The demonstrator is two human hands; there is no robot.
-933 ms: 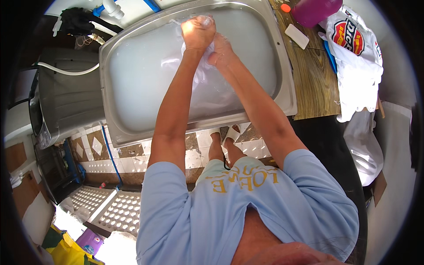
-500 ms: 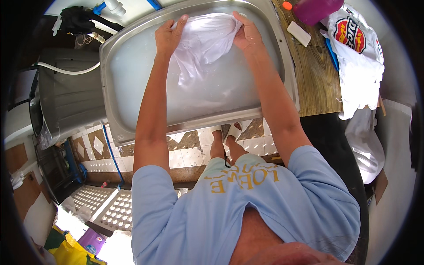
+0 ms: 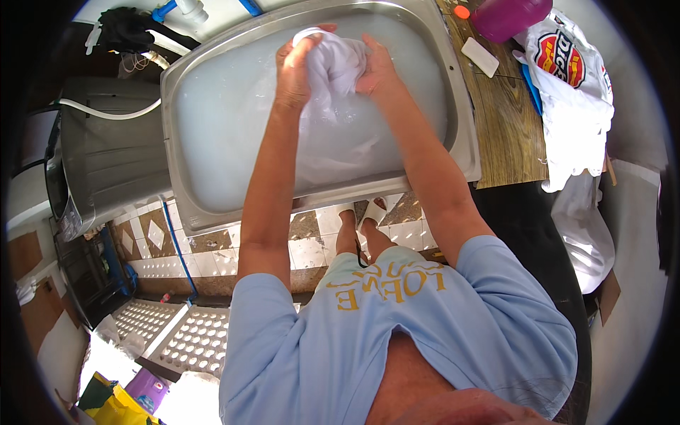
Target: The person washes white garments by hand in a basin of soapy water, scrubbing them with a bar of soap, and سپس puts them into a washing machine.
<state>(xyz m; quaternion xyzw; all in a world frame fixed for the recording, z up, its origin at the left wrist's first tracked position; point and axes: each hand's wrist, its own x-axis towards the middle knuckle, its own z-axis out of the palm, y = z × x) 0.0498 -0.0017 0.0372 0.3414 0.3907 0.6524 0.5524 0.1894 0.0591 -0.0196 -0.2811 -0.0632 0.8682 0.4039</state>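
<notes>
Inside the metal sink (image 3: 464, 145), cloudy water (image 3: 219, 127), white cloth (image 3: 336, 64) gripped in both hands (image 3: 292, 76) (image 3: 382, 69)

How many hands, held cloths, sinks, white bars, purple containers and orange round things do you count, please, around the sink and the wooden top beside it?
Hands: 2, left hand and right hand
Held cloth: 1
Sink: 1
White bar: 1
Purple container: 1
Orange round thing: 1
Total: 7
</notes>
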